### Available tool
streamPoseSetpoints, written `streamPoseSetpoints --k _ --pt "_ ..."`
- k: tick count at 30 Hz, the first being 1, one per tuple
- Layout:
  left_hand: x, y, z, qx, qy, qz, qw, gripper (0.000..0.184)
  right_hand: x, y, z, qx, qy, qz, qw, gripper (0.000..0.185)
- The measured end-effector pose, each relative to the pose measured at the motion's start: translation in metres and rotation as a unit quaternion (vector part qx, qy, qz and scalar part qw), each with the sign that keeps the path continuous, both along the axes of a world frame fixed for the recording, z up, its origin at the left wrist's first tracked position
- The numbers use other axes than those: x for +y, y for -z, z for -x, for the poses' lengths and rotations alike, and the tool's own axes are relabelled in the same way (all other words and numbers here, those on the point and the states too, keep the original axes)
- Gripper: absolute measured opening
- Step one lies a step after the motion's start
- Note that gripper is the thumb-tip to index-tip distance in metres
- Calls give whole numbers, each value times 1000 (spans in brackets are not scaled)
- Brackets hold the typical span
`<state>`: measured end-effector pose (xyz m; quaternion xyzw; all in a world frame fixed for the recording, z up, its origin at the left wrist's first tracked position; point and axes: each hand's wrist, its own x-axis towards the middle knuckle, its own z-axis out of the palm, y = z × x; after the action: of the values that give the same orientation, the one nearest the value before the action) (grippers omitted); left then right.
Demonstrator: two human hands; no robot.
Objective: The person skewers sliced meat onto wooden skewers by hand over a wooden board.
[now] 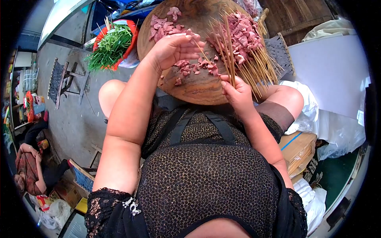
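My left hand [177, 49] is over the round wooden board [180, 91]. Its thumb and forefinger pinch a small piece of raw pink meat [193, 36] at the tip of a thin skewer, while the other fingers stretch out. My right hand [239, 94], closed at the board's near edge, grips several bamboo skewers [229, 51] that point up and away. Loose meat pieces [160, 27] lie at the board's far left, with smaller scraps [184, 68] near the middle. Beside my right hand, a large heap of meat-loaded skewers [244, 37] has its bare ends fanned towards me.
Left of the board stands a red-lined basket of cut green stalks [113, 41]. A small folding stool [65, 83] is on the grey floor. At right are a white panel [327, 69] and a cardboard stack [299, 152]. Another person [29, 166] sits at far left.
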<state>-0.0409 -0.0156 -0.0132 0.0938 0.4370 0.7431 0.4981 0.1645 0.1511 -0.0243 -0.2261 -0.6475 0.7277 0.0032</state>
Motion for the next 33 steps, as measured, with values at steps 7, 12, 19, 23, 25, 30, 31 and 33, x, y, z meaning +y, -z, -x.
streamPoseSetpoints --k 7,12,19,23,25,30,31,33 --pt "12 7 -20 7 77 18 997 31 -2 -7 15 -11 10 2 1000 18" --pt "2 -8 -16 322 26 239 916 23 5 3 21 26 30 65 997 20" --pt "-26 10 -22 699 53 380 603 16 8 1 16 16 32 61 998 20" --pt "-22 17 -23 685 129 415 585 18 3 1 13 5 27 47 999 18" --pt "-22 18 -20 685 133 408 588 18 3 0 12 -5 23 43 999 18" --pt "-17 6 -9 459 -68 329 823 19 1 5 9 4 21 45 999 19" --pt "-15 -1 -6 310 -97 301 897 18 1 6 9 13 18 40 999 19" --pt "-12 8 4 268 -126 273 915 19 -1 -2 5 -6 9 59 998 19"
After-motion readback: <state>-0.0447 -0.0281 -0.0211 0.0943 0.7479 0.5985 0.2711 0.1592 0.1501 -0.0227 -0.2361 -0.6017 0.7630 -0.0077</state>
